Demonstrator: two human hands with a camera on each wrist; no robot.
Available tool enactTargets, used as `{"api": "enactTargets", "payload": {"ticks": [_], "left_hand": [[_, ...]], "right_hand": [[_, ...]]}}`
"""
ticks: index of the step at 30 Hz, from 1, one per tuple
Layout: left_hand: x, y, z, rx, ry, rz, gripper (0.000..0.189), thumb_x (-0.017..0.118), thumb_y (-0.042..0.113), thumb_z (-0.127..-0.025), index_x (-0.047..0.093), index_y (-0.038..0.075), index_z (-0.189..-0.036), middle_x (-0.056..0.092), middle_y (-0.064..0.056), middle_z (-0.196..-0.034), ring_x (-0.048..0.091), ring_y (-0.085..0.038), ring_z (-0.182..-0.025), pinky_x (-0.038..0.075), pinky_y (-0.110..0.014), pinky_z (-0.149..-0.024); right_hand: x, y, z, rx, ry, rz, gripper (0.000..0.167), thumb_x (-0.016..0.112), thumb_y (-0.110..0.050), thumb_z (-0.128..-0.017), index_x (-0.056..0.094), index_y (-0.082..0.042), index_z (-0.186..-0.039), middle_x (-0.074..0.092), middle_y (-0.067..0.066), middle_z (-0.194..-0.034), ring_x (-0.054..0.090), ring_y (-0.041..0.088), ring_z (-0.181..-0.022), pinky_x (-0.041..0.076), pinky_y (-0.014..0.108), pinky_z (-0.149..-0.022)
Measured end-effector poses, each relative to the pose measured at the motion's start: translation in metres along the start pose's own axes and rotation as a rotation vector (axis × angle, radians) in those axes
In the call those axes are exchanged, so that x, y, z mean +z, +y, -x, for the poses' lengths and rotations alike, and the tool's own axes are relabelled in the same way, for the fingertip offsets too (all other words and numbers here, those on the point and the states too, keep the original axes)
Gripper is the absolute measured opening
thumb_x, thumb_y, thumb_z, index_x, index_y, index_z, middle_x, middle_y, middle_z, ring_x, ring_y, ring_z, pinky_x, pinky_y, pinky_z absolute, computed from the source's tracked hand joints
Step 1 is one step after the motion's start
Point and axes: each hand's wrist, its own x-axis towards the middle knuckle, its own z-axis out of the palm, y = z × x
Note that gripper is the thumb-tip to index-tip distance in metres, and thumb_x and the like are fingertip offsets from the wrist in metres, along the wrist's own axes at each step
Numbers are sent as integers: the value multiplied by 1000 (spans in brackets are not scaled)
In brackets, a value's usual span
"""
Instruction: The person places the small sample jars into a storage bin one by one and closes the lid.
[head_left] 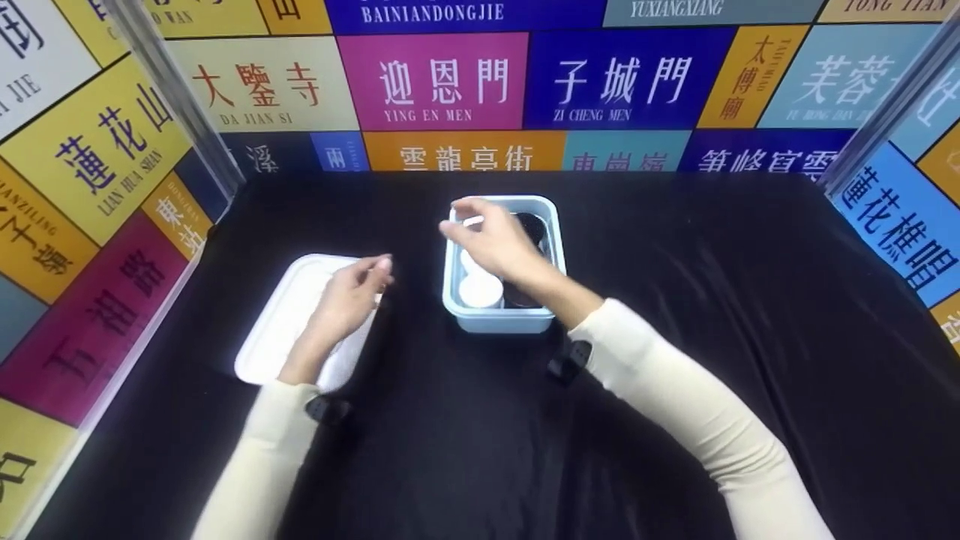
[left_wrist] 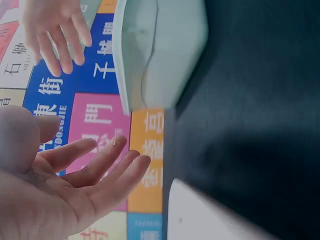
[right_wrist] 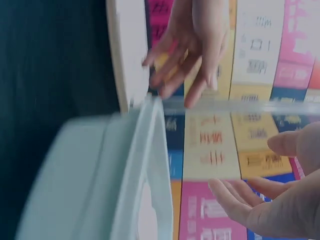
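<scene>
A light blue plastic box stands on the black cloth, with white-capped and dark round containers inside. My right hand hovers over the box, fingers loosely bent and holding nothing; it hides part of the contents. In the right wrist view the right hand is beside the box wall. My left hand is above a white lid lying flat to the left of the box. Its fingers are relaxed around nothing, and the left wrist view shows that hand with its fingers apart.
Black cloth covers the table. Panels with coloured sign prints stand along the back and both sides, joined by clear corner posts. A dark wrist camera sits at the right cuff, another at the left.
</scene>
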Motion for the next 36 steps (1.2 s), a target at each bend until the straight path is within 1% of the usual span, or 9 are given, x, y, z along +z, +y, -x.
{"api": "enactTargets", "payload": {"ticks": [4,8,11,14,20,24,29,33,36], "left_hand": [[-26,-11,3,59,38,-144,45,44,29,-107,56,-1,-139,67,-26,-124,65,-39,-116,52,-49,-103],[-55,-23,5,53,-7,-231,53,48,34,-106,47,0,-147,60,-29,-134,59,-43,-126,47,-53,-110],[-72,-34,6,29,-37,-288,60,48,39,-105,41,1,-151,57,-30,-137,56,-45,-129,44,-56,-112],[-85,-46,3,7,-33,-349,64,47,43,-104,39,-1,-151,56,-32,-137,52,-48,-131,39,-59,-114],[-101,-66,-3,-91,-32,-413,71,43,48,-104,37,-6,-150,51,-36,-139,44,-52,-134,32,-62,-117],[-108,-78,-8,-192,-90,-428,80,36,54,-104,31,-10,-151,43,-38,-145,37,-53,-138,29,-63,-119],[-115,-88,-10,-316,-156,-416,86,26,58,-104,26,-14,-150,30,-38,-153,26,-55,-143,24,-64,-121],[-119,-95,-10,-348,-186,-392,85,16,56,-105,28,-16,-148,29,-40,-151,30,-56,-141,27,-64,-120],[-121,-97,-9,-354,-202,-386,85,13,54,-105,28,-18,-147,29,-41,-150,32,-56,-140,29,-64,-119]], "right_hand": [[19,-8,13,68,-70,-213,53,62,-27,-99,48,-7,-146,57,11,-142,62,25,-124,58,35,-98],[39,-12,25,146,-141,-418,59,57,-28,-102,37,-6,-152,48,14,-150,56,28,-133,58,38,-98],[55,-12,31,180,-172,-501,61,54,-29,-103,32,-4,-154,46,17,-152,51,32,-137,57,41,-100],[72,-9,34,208,-186,-547,60,54,-27,-103,32,-2,-153,49,20,-149,50,35,-137,57,44,-100],[106,-1,37,271,-212,-545,63,57,-26,-101,33,0,-152,52,21,-146,52,36,-135,56,49,-101],[127,8,36,327,-253,-553,68,60,-27,-99,29,2,-153,49,24,-147,52,37,-134,58,46,-98],[147,24,33,404,-303,-616,74,60,-29,-99,23,4,-155,35,26,-156,48,39,-138,60,45,-95],[155,30,30,411,-329,-670,79,60,-27,-99,17,6,-156,30,26,-159,48,38,-138,61,43,-94],[158,31,28,398,-348,-689,79,60,-27,-99,16,6,-156,33,26,-158,49,38,-137,60,43,-94]]}}
